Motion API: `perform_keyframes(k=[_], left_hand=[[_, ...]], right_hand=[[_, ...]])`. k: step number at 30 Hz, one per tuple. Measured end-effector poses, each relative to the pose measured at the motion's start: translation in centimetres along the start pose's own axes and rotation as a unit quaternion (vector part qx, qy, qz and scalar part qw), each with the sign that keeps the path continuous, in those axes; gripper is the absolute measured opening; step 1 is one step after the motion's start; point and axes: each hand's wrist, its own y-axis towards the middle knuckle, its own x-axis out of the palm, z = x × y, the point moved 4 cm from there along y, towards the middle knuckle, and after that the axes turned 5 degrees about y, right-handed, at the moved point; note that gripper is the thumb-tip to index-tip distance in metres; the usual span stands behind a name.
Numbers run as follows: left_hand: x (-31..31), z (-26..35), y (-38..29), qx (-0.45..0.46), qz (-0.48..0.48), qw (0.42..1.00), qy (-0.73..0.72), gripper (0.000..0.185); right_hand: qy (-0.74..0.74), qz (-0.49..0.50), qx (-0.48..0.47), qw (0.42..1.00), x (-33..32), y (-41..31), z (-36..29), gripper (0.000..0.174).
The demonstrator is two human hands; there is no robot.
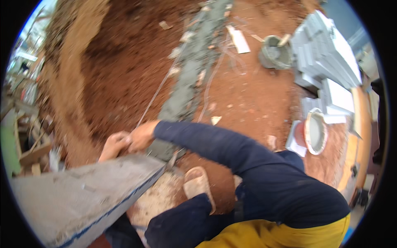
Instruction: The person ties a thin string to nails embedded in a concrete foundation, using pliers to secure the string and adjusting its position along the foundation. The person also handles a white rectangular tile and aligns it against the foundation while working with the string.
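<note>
My left hand (114,145) and my right hand (143,136) meet beyond the far edge of a grey concrete wall top (93,178), fingers bent and touching. A pale string (159,86) runs taut from ahead to my right hand, which grips it; its end is hidden among the fingers. Blur and overlap hide what my left fingers hold. Just beyond the hands, a strip of wet grey mortar (186,83) stretches away, with broken brick pieces along its edges. A second, slack string (209,86) lies to its right.
Reddish soil flanks the mortar strip, with a dug slope (118,77) at left. At right are a mortar bucket (274,57), stacked light-grey blocks (325,52) and a reddish bucket (302,133) holding grey contents. My sandalled foot (197,183) stands beside the wall.
</note>
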Motion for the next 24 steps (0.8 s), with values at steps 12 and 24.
perform_keyframes(k=[12,24], left_hand=[[-0.2,2.6,-0.3,0.059,0.003,0.931,-0.359,0.018],[-1.7,4.0,-2.2,0.123,0.022,0.932,-0.340,0.024]], right_hand=[[0.528,0.018,-0.075,0.846,2.1,-2.2,1.7,0.071],[0.096,0.114,-0.012,0.989,-1.7,-12.4,8.5,0.040]])
